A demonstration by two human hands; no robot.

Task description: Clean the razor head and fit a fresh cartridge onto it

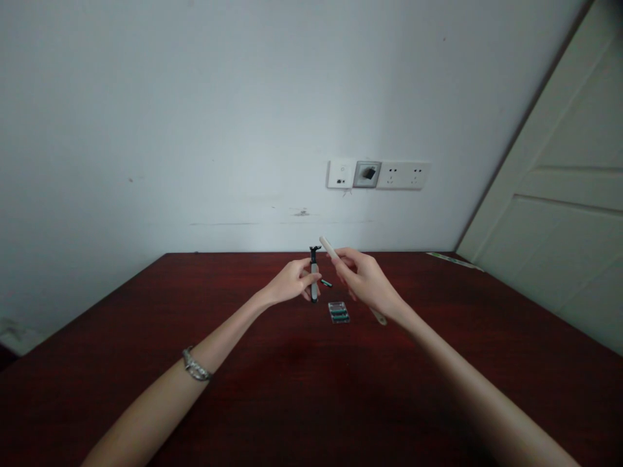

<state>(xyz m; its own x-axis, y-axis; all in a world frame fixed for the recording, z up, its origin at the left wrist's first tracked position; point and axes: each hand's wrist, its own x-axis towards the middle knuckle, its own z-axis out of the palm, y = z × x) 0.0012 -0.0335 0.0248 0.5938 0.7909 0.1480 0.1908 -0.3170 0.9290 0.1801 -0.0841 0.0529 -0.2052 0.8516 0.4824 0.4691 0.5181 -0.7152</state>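
Observation:
My left hand (292,281) is closed around a grey and black razor handle (314,279), held upright with its black forked head at the top. My right hand (363,275) grips a slim white stick-shaped tool (328,247), tilted so its upper end points toward the razor's head, a little apart from it. The tool's lower end, with a small hole, shows below the right palm. Between the hands a small dark and green razor cartridge (326,283) lies on the table. Nearer to me is a clear case (339,312) with green and dark cartridges inside.
The dark red wooden table (272,395) reaches back to a white wall (219,130). Sockets and switch plates (403,176) are on the wall. A pale strip (452,260) lies at the back right edge, near a white panelled door (559,214).

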